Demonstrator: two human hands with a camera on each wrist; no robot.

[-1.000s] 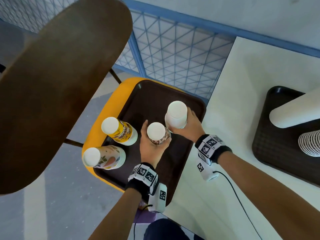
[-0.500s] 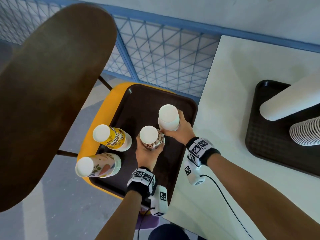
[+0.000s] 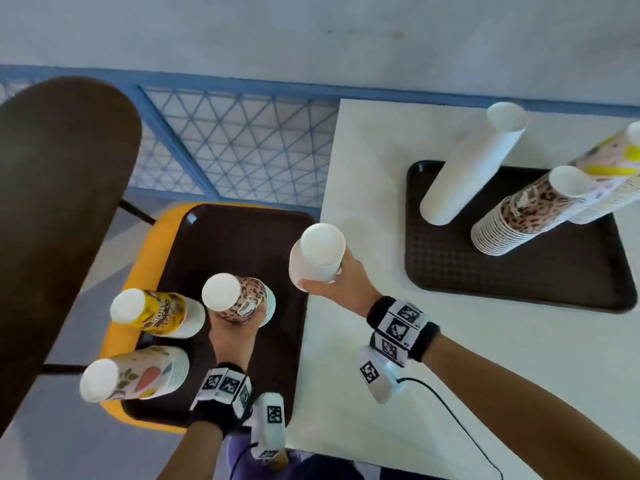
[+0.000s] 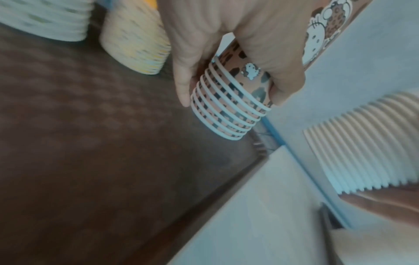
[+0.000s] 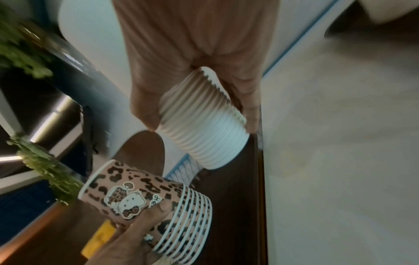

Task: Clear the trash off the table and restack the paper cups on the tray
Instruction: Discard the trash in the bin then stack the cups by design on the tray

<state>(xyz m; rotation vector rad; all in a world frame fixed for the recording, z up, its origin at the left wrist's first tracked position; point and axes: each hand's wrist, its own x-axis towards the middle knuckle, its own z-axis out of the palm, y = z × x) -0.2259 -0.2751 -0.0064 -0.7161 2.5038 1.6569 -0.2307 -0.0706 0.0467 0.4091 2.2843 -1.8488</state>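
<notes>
Over the chair tray (image 3: 239, 237): right hand (image 3: 341, 284), fingers gripping white cup stack (image 3: 317, 259); left hand (image 3: 232, 341), fingers gripping leopard cup stack (image 3: 239, 299). Step: carrying both stacks across. Next, likely: seat each on its matching stack on the desk tray (image 3: 519, 271), aligned.

Seven stacks of paper cups (image 3: 471, 174) on view, two dark trays (image 3: 519, 271), one white table (image 3: 381, 393), two hands (image 3: 346, 285).

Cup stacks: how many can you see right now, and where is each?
7. Yellow stack and floral stack on the chair tray; leopard stack in the left hand; white stack in the right; three on the table tray, one partly cropped.
</notes>
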